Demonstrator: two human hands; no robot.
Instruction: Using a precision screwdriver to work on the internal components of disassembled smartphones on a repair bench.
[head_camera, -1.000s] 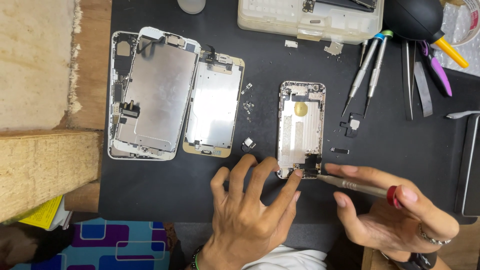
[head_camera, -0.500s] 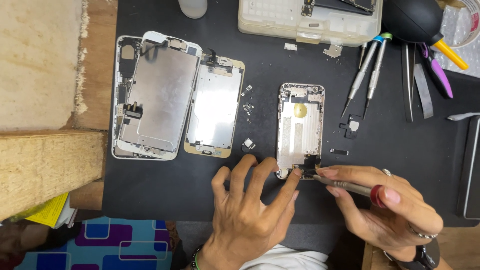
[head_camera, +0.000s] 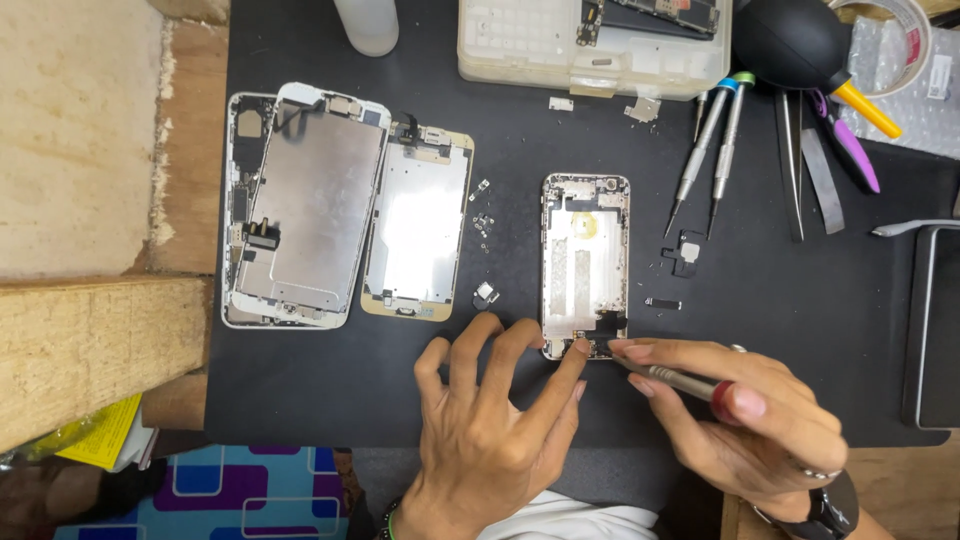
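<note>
Steadying the opened silver phone housing (head_camera: 585, 265) at mid-mat, the left hand (head_camera: 490, 430) presses spread fingertips on its lower edge — the right hand (head_camera: 750, 420), clamped on a red-capped steel screwdriver (head_camera: 680, 380), works the bottom screws; lifting them out likely demands a vertical tip.

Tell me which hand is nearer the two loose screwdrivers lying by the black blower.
Right. The right hand lies below the two screwdrivers, holding its own red-capped driver; the left hand sits further left.

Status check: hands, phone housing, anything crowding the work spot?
Left hand steadies phone housing at its bottom edge. Right hand holds screwdriver, tip at the housing's bottom end. Loose screws and small black parts lie beside it, apart.
</note>
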